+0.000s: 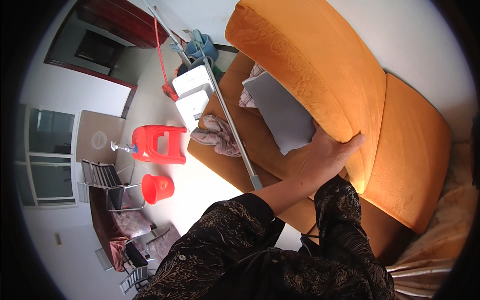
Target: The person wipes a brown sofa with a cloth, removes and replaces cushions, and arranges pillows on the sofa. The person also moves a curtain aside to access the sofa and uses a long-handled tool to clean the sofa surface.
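Observation:
My left hand [332, 148] grips the lower edge of a large orange sofa back cushion [318, 63]. Its thumb lies on the near face, and the fingers go behind. The cushion leans over the sofa seat [240, 116]. My right sleeve [337, 202] reaches up beside my left wrist, but the right hand itself is out of sight. A grey pillow [277, 108] rests on the seat just beyond my left hand, partly over a plaid pillow [247, 95]. A second orange back cushion [412, 157] stands to the right against the wall.
A metal pole [228, 116] slants across the seat, past a crumpled patterned cloth [217, 137]. On the floor are a red plastic stool [161, 144] with a spray bottle [123, 147], a red bucket [157, 188], white stools [193, 93] and a blue bucket [208, 47]. Folding chairs [108, 183] stand left.

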Demonstrator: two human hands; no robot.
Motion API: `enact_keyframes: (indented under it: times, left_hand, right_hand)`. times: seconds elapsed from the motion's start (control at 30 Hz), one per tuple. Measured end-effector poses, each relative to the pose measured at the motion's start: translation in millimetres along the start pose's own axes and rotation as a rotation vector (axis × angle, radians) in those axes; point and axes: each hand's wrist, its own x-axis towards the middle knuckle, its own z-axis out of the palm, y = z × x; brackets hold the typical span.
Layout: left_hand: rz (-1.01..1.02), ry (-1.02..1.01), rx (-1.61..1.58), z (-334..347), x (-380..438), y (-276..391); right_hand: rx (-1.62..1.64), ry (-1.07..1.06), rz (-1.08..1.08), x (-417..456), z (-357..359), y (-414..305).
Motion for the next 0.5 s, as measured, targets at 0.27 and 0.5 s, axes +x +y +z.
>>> enact_keyframes:
  times: [0.27, 0.5]
  left_hand:
    - [-0.159, -0.036, -0.277, -7.4, 3.2, 16.6]
    - [-0.233, -0.061, -0.397, -10.7, 6.0, -15.9]
  right_hand:
    - [-0.016, -0.445, 0.225, -151.6, -50.6, -29.7]
    - [-0.451, -0.378, -0.018, -265.9, -230.4, -98.8]
